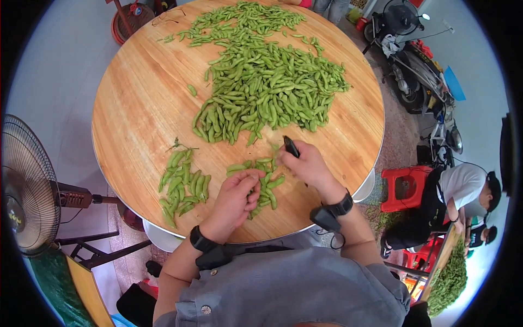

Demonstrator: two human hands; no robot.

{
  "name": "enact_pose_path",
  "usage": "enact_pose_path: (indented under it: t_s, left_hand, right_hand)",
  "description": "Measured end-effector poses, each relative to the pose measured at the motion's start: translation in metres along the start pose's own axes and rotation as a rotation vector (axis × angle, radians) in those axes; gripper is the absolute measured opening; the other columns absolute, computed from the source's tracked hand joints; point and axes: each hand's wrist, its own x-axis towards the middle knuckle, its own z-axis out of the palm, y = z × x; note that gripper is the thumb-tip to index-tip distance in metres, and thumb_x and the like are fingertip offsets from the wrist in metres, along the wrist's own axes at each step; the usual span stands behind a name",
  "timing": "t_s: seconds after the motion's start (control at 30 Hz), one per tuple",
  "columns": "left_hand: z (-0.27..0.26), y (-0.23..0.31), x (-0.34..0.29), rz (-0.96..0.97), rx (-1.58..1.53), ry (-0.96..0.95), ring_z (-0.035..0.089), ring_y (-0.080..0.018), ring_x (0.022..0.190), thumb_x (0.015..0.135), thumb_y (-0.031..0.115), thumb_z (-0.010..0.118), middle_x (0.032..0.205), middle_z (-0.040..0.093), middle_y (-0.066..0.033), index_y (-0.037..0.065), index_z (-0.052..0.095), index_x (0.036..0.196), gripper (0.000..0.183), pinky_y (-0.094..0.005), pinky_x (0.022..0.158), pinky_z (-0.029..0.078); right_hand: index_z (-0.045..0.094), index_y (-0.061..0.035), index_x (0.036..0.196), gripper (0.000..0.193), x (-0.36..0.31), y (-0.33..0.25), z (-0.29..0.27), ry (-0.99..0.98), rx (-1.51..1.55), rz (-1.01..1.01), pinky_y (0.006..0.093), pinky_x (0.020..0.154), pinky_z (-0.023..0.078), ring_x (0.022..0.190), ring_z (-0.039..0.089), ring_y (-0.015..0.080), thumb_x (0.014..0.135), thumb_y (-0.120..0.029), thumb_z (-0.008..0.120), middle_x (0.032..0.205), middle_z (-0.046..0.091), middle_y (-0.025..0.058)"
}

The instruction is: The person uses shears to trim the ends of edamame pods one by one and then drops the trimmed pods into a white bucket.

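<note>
Soybean pods point(264, 82) lie heaped in a big green pile across the far half of the round wooden table point(136, 109) in front of me, and two smaller lots sit closer in. My left hand point(235, 199) is curled over the small cluster of pods point(266, 182) nearest my body, fingers bent and pinching at one of them, though I cannot tell exactly which pod is caught between my fingertips. My right hand point(309, 166) is closed around a small black tool point(291, 146), whose dark tip sticks up past my knuckles, just beside the near edge of the big pile. Both wrists carry black bands. To the left of my hands a separate little heap of pods point(182, 185) rests near the table's edge. Off the table, a standing fan point(27, 185) is at my left, a red plastic stool point(406, 188) at my right, and a person in a white shirt point(460, 196) crouches beyond it.
</note>
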Motion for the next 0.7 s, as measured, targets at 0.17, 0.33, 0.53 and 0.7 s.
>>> enact_pose_path:
  t_s: [0.17,0.33,0.53,0.7]
  left_hand:
    - [0.012,-0.004,0.004,0.029,0.073,-0.019,0.031,-0.0025,0.046,0.092,0.020,0.049,0.062,0.042,0.0044,0.005,0.055,0.094,0.016,-0.0170,0.038,0.022]
    - [0.011,-0.007,0.001,0.100,0.013,-0.013,0.035,-0.0042,0.050,0.090,0.022,0.052,0.067,0.046,0.0020,0.008,0.053,0.087,0.014,-0.0174,0.041,0.024]
    - [0.013,-0.008,-0.007,0.109,-0.030,0.013,0.034,-0.0026,0.050,0.090,0.021,0.054,0.068,0.046,0.0045,0.007,0.055,0.092,0.014,-0.0173,0.040,0.024]
    - [0.001,-0.007,-0.004,0.118,-0.029,-0.009,0.037,-0.0055,0.053,0.090,0.018,0.053,0.071,0.047,0.0016,0.008,0.053,0.093,0.010,-0.0179,0.044,0.027]
  right_hand:
    - [0.057,0.0004,0.089,0.021,-0.038,-0.022,0.019,-0.058,0.173,0.036,0.0282,0.052,0.045,0.057,0.056,0.0117,0.083,-0.020,0.061,0.071,0.064,0.0072]
    - [0.057,0.0008,0.087,0.017,-0.051,-0.031,0.022,-0.032,-0.147,-0.207,0.0237,0.053,0.042,0.059,0.049,0.0068,0.083,-0.015,0.062,0.065,0.058,0.0043]
    - [0.058,0.0006,0.092,0.019,-0.050,-0.027,0.023,-0.087,-0.148,-0.216,0.0265,0.058,0.045,0.063,0.054,0.0110,0.083,-0.016,0.062,0.069,0.059,0.0087]
    - [0.057,0.0002,0.101,0.025,-0.053,-0.029,0.019,-0.108,-0.183,-0.264,0.0293,0.061,0.047,0.066,0.058,0.0171,0.083,-0.017,0.060,0.074,0.061,0.0103]
